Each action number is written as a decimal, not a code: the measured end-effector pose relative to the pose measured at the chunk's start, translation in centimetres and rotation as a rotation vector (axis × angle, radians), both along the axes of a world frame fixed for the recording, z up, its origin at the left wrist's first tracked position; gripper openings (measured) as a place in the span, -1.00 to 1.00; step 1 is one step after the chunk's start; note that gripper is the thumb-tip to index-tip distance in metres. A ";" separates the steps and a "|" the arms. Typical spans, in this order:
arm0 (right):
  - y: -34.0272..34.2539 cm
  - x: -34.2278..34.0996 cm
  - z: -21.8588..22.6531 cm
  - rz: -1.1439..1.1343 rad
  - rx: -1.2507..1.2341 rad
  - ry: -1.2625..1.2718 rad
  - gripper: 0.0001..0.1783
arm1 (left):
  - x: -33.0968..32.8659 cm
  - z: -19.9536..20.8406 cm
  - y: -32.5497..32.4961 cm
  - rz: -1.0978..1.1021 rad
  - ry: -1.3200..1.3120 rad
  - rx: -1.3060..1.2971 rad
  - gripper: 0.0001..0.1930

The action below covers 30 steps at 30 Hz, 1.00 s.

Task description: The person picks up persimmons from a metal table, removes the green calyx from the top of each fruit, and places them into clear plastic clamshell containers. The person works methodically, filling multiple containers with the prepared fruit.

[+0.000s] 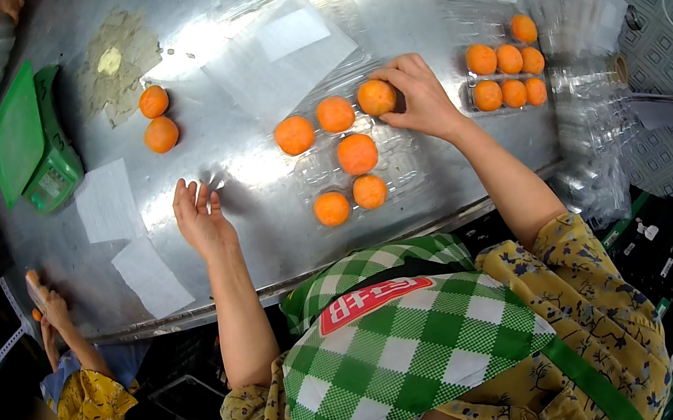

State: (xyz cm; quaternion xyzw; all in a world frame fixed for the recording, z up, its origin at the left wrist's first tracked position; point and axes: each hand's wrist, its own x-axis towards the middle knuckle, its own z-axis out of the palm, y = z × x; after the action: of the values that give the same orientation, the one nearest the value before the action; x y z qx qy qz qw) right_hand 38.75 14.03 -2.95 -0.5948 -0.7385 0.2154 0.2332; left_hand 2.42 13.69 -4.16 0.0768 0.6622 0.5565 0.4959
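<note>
My right hand [422, 96] is closed around an orange [375, 98] at the upper right of a clear plastic tray [407, 163]. More oranges [357, 154] sit in that tray, in its top, middle and bottom rows. To the left, my left hand [205, 222] hovers above the metal table, palm partly turned up, fingers loosely apart and holding nothing. Beyond it, two loose oranges [160, 136] lie one behind the other on the table. Over at the right, another clear tray holds several oranges [509, 59].
A green scale [30, 147] stands at the left of the metal table [271, 248]. White sheets [108, 202] lie beside it. Flat clear packaging [281, 49] with a white label lies at the back. Stacked clear trays [577, 15] line the right edge. Other people [92, 406] are at the left.
</note>
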 end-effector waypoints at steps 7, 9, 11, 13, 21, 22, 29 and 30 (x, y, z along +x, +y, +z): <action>0.0 -1.2 0.8 0.050 0.075 -0.067 -0.38 | -1.9 -1.4 1.6 -0.056 0.205 0.066 -0.64; -0.2 -1.4 1.0 0.048 0.072 -0.095 -0.37 | -1.7 -0.5 3.0 -0.073 0.342 0.059 -0.58; -0.2 -1.3 0.9 0.041 0.064 -0.114 -0.36 | -1.8 -0.7 4.1 -0.129 0.472 0.105 -0.55; -0.4 -1.1 0.6 0.034 0.049 -0.124 -0.36 | -2.3 -1.5 5.4 -0.167 0.578 0.154 -0.53; -0.8 -1.0 1.5 0.001 0.080 -0.100 -0.35 | -0.5 -1.3 4.4 -0.182 0.622 0.198 -0.50; -1.2 -1.0 1.7 -0.025 0.088 -0.085 -0.36 | 0.0 -0.8 3.5 -0.208 0.649 0.199 -0.50; -9.6 -4.2 2.6 0.107 0.039 0.001 -0.42 | 3.6 0.9 -5.4 -0.576 0.867 0.278 -0.49; -10.6 -4.6 2.2 0.087 0.036 -0.018 -0.41 | 4.2 1.1 -6.5 -0.642 0.871 0.314 -0.48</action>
State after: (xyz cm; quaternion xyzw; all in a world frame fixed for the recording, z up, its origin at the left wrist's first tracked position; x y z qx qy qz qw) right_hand 34.11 3.43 -0.74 -0.5597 -0.7695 0.2068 0.2275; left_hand 6.65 7.19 -3.08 0.5701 0.6584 0.3865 0.3036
